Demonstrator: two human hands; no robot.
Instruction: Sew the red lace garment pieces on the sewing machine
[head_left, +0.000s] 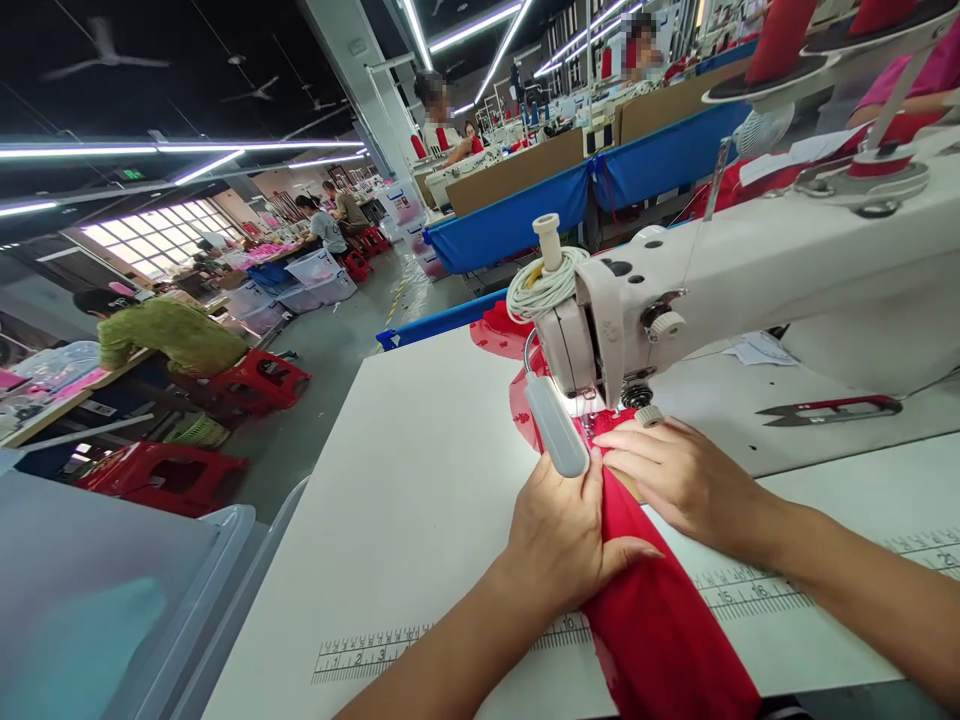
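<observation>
Left hand (559,535): lies on red cloth (664,620), thumb spread wide, grip open.
Right hand (690,480): fingertips on the cloth; cannot tell whether its grip is closed.
Red cloth: lies from beneath the sewing machine (750,265) across the white worktop (420,480).

Red fabric (667,620), smooth, plain and bright in near part, lies as long strip on white tabletop (412,480). Strip runs slanting from bottom of view up to needle area of sewing machine (787,240), narrowing there between two hands. Left hand (559,530) rests on its left side, thumb laid across top; right hand (686,480) touches its right side with fingers near needle. Beyond needle, fabric spreads left of machine head, edge wavy, paler there, with darker red spots.
</observation>
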